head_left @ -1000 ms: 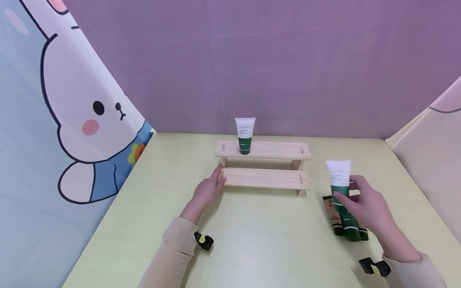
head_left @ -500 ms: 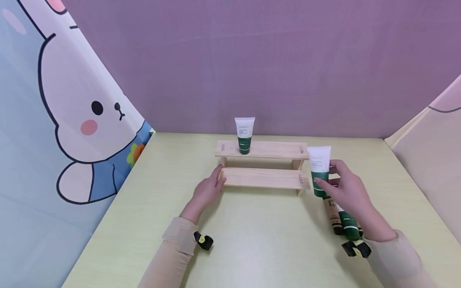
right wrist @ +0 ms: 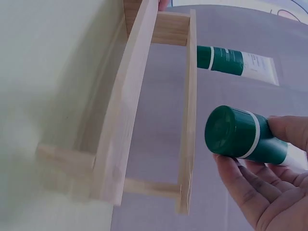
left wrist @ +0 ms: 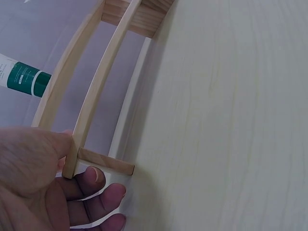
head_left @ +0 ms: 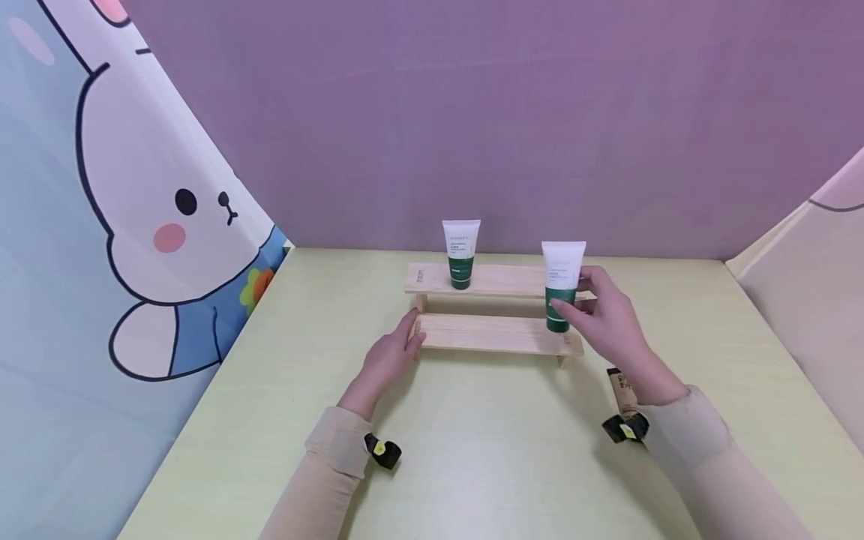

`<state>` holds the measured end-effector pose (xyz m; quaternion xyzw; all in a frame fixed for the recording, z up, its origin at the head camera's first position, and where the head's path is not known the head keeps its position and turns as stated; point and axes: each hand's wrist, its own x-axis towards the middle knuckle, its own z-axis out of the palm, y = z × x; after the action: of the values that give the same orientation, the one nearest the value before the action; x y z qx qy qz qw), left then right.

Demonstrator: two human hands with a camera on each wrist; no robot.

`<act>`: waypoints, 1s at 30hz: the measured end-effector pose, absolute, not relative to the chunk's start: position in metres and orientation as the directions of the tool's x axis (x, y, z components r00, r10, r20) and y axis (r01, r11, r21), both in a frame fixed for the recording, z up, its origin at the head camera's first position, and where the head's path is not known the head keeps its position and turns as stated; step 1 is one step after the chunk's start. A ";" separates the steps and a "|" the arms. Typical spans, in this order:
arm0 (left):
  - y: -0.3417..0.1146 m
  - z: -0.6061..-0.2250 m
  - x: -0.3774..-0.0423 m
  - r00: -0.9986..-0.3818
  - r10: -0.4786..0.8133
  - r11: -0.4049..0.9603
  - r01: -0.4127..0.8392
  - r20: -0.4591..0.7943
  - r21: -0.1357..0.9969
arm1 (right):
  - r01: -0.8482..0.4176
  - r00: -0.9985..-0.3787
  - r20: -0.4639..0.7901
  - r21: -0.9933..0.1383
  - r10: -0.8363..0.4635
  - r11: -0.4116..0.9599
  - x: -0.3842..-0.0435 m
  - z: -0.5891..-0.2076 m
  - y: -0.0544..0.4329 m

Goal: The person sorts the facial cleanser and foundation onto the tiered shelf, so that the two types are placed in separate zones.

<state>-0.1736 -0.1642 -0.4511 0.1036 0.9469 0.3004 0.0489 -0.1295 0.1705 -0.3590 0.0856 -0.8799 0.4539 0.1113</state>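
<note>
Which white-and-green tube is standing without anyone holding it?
The left tube, on the upper wooden shelf, stands untouched; the other tube in view is held by the right hand.

Left hand (left wrist: pixel 43 187) grips the left end of the near, lower board (left wrist: pixel 90 108) of a wooden rack (left wrist: pixel 100 84); fingers (left wrist: pixel 113 195) curled just beside its leg (left wrist: pixel 103 160). Green-and-white tube (left wrist: pixel 24 78) on the far, upper board (left wrist: pixel 66 74), top end cut off by the view. Pale wood-grain surface (left wrist: pixel 216 120) under the rack, greyish-purple backdrop (left wrist: pixel 43 31) behind.
</note>
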 end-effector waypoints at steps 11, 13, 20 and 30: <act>-0.164 -0.451 -0.173 -0.975 0.218 0.794 0.157 -0.034 0.587 | -0.281 -0.954 0.296 -0.839 -0.043 0.465 -0.179 -0.359 0.139; -0.164 -0.450 -0.172 -0.975 0.218 0.793 0.155 -0.037 0.589 | -0.298 -0.949 0.312 -0.843 -0.043 0.449 -0.186 -0.363 0.136; -0.162 -0.452 -0.171 -0.972 0.234 0.796 0.184 -0.013 0.577 | -0.298 -0.949 0.315 -0.861 -0.027 0.411 -0.201 -0.373 0.124; -0.162 -0.451 -0.172 -0.973 0.232 0.803 0.197 0.010 0.562 | -0.263 -0.963 0.255 -0.841 -0.081 0.472 -0.212 -0.373 0.111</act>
<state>-0.1718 -0.1623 -0.4509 0.1131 0.9491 0.2926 0.0295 -0.2122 0.1106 -0.3731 0.1008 -0.8533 0.5036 0.0901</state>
